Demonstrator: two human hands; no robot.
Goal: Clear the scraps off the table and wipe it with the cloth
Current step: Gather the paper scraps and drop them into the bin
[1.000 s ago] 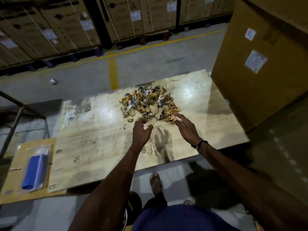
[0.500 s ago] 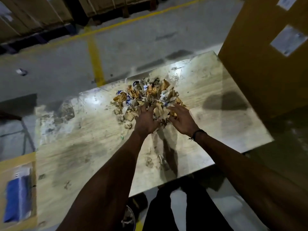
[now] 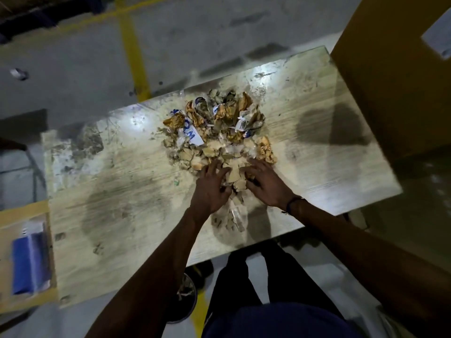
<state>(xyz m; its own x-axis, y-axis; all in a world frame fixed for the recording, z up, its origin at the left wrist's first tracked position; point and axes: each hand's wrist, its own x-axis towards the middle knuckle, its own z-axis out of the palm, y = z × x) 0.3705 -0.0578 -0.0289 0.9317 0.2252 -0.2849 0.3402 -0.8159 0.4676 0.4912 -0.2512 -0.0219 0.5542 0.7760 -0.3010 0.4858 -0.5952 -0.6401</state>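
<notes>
Both hands rest mid-frame on the near edge of the scraps (image 3: 219, 132): my left hand (image 3: 211, 189) and right hand (image 3: 267, 185), fingers spread flat, on the bench (image 3: 317, 167).

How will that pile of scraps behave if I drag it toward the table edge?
The scrap pile is loose crumpled paper and card, so it probably slides lightly but spreads. Small bits already trail between the left hand and right hand, so stragglers seem likely.
</notes>
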